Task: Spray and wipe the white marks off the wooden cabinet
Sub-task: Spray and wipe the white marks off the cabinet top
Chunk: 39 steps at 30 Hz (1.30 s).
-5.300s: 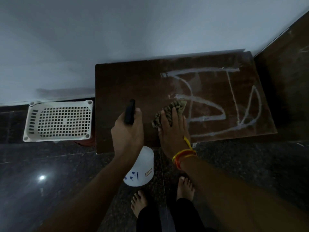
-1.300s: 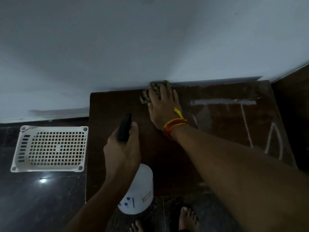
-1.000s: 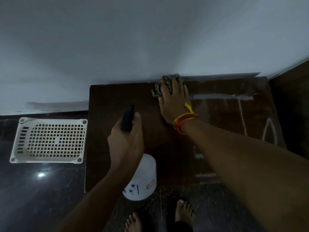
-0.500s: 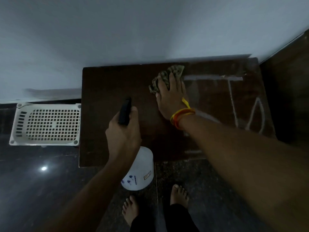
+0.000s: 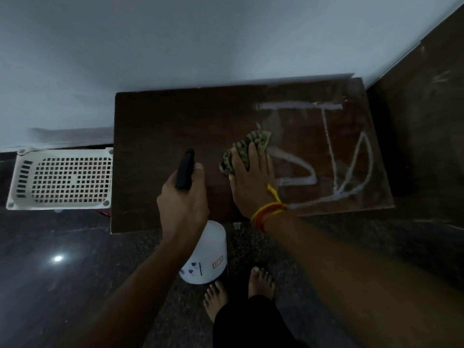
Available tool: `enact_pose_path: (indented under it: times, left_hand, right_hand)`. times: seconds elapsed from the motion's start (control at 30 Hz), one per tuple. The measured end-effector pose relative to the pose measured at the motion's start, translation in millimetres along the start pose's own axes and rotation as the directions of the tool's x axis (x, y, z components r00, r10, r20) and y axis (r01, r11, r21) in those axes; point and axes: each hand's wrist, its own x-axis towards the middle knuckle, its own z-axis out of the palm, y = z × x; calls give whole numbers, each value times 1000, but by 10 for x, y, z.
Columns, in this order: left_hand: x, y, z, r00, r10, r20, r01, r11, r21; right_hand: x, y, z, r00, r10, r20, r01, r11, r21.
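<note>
The dark wooden cabinet top (image 5: 155, 126) stands against the white wall. White marks (image 5: 334, 156) cover its right half; the left half is bare wood. My right hand (image 5: 251, 182) presses a greenish patterned cloth (image 5: 246, 149) flat on the middle of the top, fingers straight, just left of the marks. My left hand (image 5: 183, 199) grips the black trigger head of a white spray bottle (image 5: 208, 257), which hangs over the cabinet's front edge above the floor.
A white perforated plastic basket (image 5: 60, 179) lies on the dark polished floor left of the cabinet. A taller dark wooden panel (image 5: 424, 136) stands at the right. My bare feet (image 5: 238, 290) stand close to the cabinet's front edge.
My right hand has slid the cloth from the back edge of the top toward the front and middle. The left hand with the bottle has hardly moved.
</note>
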Motion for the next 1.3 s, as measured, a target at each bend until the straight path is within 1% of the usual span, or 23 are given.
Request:
enact_pose_path:
  times: [0.1, 0.23, 0.43, 0.53, 0.63, 0.73, 0.8, 0.9, 0.97, 1.07, 1.17, 1.23, 1.3]
  left_hand:
    - [-79, -15, -39, 1000, 0, -1, 0, 1000, -5]
    - [-163, 53, -33, 999, 33, 36, -32, 999, -1]
    - [-244, 95, -7, 997, 56, 50, -56, 998, -5]
    - [-266, 99, 0, 995, 73, 67, -73, 997, 1]
    - [-296, 73, 8, 994, 73, 76, -73, 997, 4]
    - [-343, 3, 15, 995, 68, 76, -69, 998, 9]
    - [-382, -34, 0, 996, 51, 78, -51, 999, 2]
    - [-422, -53, -35, 995, 48, 92, -48, 999, -2]
    - [-427, -51, -37, 994, 63, 92, -63, 998, -3]
    - [-414, -66, -15, 993, 67, 92, -68, 998, 1]
    - [-386, -103, 10, 995, 48, 92, -48, 999, -3]
    - [-377, -133, 17, 996, 37, 80, -36, 999, -9]
    - [-379, -151, 26, 996, 34, 87, -33, 999, -4]
  right_hand:
    - [-379, -53, 87, 999, -4, 49, 6, 999, -37]
    - [-437, -59, 76, 996, 18, 92, -14, 999, -50]
    - [-894, -110, 192, 995, 81, 58, -76, 995, -69]
    - [-860, -87, 181, 997, 76, 28, -73, 993, -94]
    - [-746, -89, 145, 997, 48, 62, -44, 996, -73]
    - [-709, -90, 138, 997, 61, 35, -59, 996, -63]
    - [-793, -73, 150, 997, 61, 50, -58, 996, -75]
    - [-966, 18, 159, 991, 118, 69, -110, 988, -109]
    - [-1025, 86, 124, 988, 146, 44, -139, 981, -134]
    - [-1015, 119, 118, 992, 105, 76, -97, 990, -106]
    - [-1034, 133, 159, 992, 123, 17, -120, 986, -117]
    - [-1089, 179, 202, 989, 142, 31, -137, 983, -119]
    - [-1145, 232, 198, 992, 125, 21, -121, 983, -139]
